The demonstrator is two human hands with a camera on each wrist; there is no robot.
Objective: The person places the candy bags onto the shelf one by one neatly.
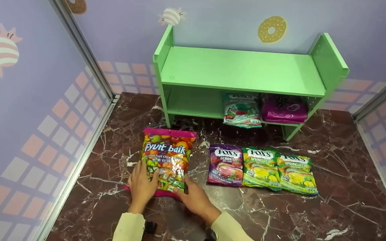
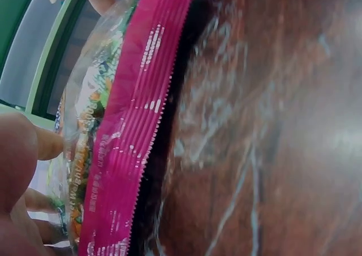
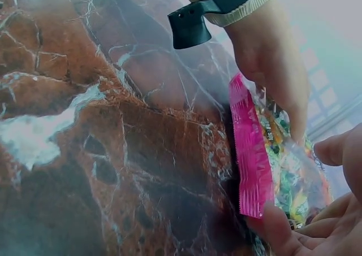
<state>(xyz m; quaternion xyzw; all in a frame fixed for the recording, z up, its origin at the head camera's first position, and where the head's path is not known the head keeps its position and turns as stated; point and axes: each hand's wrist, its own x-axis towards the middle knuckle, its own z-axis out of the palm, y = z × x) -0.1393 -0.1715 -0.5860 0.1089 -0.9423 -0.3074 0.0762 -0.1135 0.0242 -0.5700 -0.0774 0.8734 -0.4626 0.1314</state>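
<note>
Glossy pink-edged plastic bag of fruit chews (image 1: 166, 152) is left of centre in the frame, on the brown marble-patterned bench (image 1: 99, 211). Left grip (image 1: 142, 183): fairly straight fingers along its left side. Right grip (image 1: 197, 200): loosely spread at its lower right corner, no clench on either. I'd call this the positioning step; next move calls for even support both sides, since it'll probably flop. Count: one chew bag (can't tell if the pink edge (image 1: 126, 187) poking out lower left is another), one purple plastic bag (image 1: 226, 165) and two green-and-yellow plastic bags (image 1: 260, 169) centre right. Light-green two-tier rack (image 1: 243, 68), upper right: one teal plastic bag (image 1: 242, 112), one shiny magenta packet (image 1: 285, 113).
</note>
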